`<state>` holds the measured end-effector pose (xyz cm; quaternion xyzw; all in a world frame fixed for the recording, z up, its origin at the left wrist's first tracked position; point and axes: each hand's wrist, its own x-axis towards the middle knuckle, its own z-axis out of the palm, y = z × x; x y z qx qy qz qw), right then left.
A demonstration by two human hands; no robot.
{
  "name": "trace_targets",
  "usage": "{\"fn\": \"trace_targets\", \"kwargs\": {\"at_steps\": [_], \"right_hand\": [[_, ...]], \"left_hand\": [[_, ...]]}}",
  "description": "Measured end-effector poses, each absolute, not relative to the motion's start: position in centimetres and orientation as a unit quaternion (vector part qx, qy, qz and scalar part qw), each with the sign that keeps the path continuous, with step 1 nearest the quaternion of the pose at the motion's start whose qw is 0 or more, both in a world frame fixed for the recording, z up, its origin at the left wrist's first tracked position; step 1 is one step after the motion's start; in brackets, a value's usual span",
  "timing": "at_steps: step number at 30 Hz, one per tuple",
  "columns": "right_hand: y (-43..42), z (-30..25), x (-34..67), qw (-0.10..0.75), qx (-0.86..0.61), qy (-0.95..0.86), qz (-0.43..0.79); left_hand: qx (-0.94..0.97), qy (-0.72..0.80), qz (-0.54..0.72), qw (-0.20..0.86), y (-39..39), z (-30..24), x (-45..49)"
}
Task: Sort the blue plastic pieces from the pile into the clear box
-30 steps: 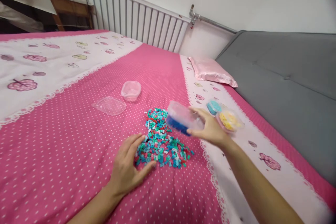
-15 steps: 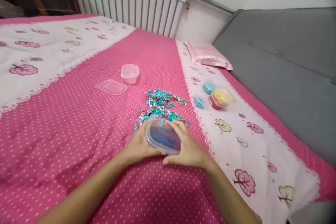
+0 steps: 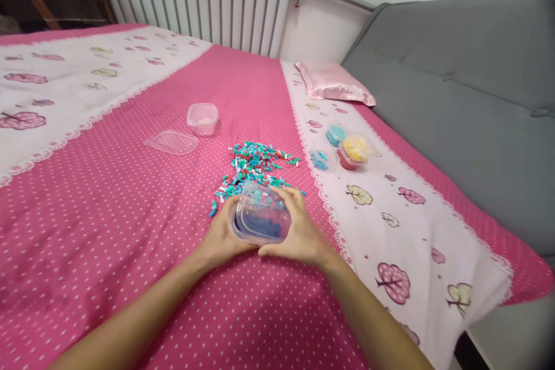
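Both hands hold a clear plastic container [image 3: 264,214] that is tilted, with dark blue pieces gathered at its lower side. My left hand [image 3: 223,228] is closed around its left end, and my right hand [image 3: 299,228] grips the right end, thumb below and fingers over the top. Just beyond the container lies a loose pile of small building pieces [image 3: 255,162] in teal, blue, red and white, spread over the pink dotted bedspread [image 3: 165,277]. Part of the pile shows through the clear plastic.
An open clear container [image 3: 203,118] and a flat clear lid [image 3: 171,143] lie left of the pile. To the right are containers of light blue pieces [image 3: 335,134], more blue pieces [image 3: 319,159] and yellow pieces [image 3: 354,149]. Behind them sit a pink pillow [image 3: 333,82] and a grey headboard [image 3: 455,58].
The container has tipped further in my hands, so its side faces me more and the blue pieces lie along the bottom. The whole view has shifted slightly.
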<state>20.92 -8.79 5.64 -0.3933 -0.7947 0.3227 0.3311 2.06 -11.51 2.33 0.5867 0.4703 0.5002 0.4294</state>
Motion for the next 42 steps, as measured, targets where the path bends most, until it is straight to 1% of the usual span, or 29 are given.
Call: {"fn": "trace_targets", "kwargs": {"at_steps": [5,9,11,15,18,21,22,24,27,32,34,38,42], "right_hand": [[-8.5,5.6,21.4,0.389,-0.379,-0.803,0.244],[-8.4,5.3,21.7,0.362,-0.306,-0.839,0.266],[-8.6,5.4,21.7,0.365,-0.286,-0.84,0.282],[-8.8,6.1,21.8,0.453,-0.309,-0.785,0.29],[-8.1,6.5,22.5,0.549,-0.363,-0.684,0.314],[-6.4,6.5,24.1,0.661,-0.449,-0.485,0.354],[-5.8,6.4,24.8,0.686,-0.469,-0.405,0.38],[-4.6,6.0,26.2,0.703,-0.483,-0.284,0.438],[-3.3,5.5,27.8,0.698,-0.493,-0.177,0.488],[-2.6,5.3,29.0,0.706,-0.514,-0.064,0.483],[-2.7,5.5,29.1,0.682,-0.526,-0.044,0.506],[-3.2,5.8,28.7,0.594,-0.544,-0.02,0.592],[-3.5,5.6,27.8,0.553,-0.528,-0.089,0.638]], "left_hand": [[0.577,0.478,0.52,0.409,-11.4,2.0,2.3],[0.581,0.47,0.54,0.387,-11.4,1.9,2.6],[0.579,0.47,0.541,0.388,-11.5,1.8,2.7],[0.575,0.474,0.536,0.396,-11.6,1.7,2.7],[0.597,0.489,0.52,0.365,-11.6,1.9,2.5],[0.631,0.484,0.505,0.335,-11.7,2.4,2.3],[0.641,0.484,0.499,0.326,-11.8,2.5,2.3],[0.653,0.49,0.489,0.307,-11.9,2.8,2.2],[0.665,0.49,0.485,0.289,-12.2,2.9,2.2],[0.683,0.468,0.479,0.291,-12.2,3.0,2.3],[0.687,0.467,0.477,0.288,-12.1,3.1,2.4],[0.685,0.466,0.463,0.315,-12.2,2.8,2.4],[0.663,0.439,0.486,0.362,-12.3,2.1,2.1]]}}
